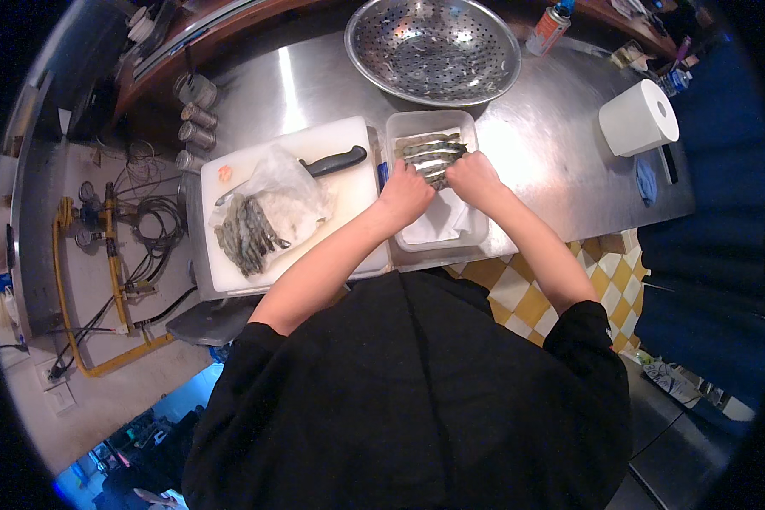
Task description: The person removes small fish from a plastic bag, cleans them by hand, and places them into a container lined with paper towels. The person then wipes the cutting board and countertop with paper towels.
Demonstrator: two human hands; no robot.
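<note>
Both my hands are inside a clear plastic container with white paper lining its bottom. Several shrimp lie side by side across its far half. My left hand and my right hand grip the two ends of the nearest shrimp, whose middle shows between them. To the left, a white cutting board bears a pile of grey shrimp partly on a crumpled plastic sheet. A black-handled knife lies beyond the pile, its blade partly under the sheet.
A perforated steel colander stands behind the container on the steel table. Spice jars line the left edge. At the right are a paper roll, a blue cloth and a spray-type can farther back.
</note>
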